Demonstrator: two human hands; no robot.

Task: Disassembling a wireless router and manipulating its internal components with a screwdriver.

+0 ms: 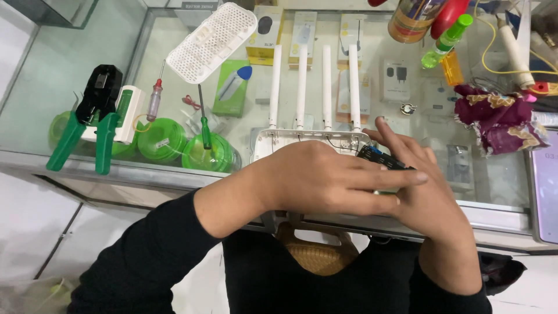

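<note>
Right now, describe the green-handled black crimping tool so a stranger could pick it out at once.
Start at the glass counter top and go to its left end. The green-handled black crimping tool lies there across a white box. Unlike the slim screwdrivers nearby, it has two splayed green handles.

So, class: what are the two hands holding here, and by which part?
Both hands, left hand and right hand, grip the opened white router at its near end, over the dark circuit board; the antennas point away, untouched.

Long black sleeves (145, 256), bare hands
</note>
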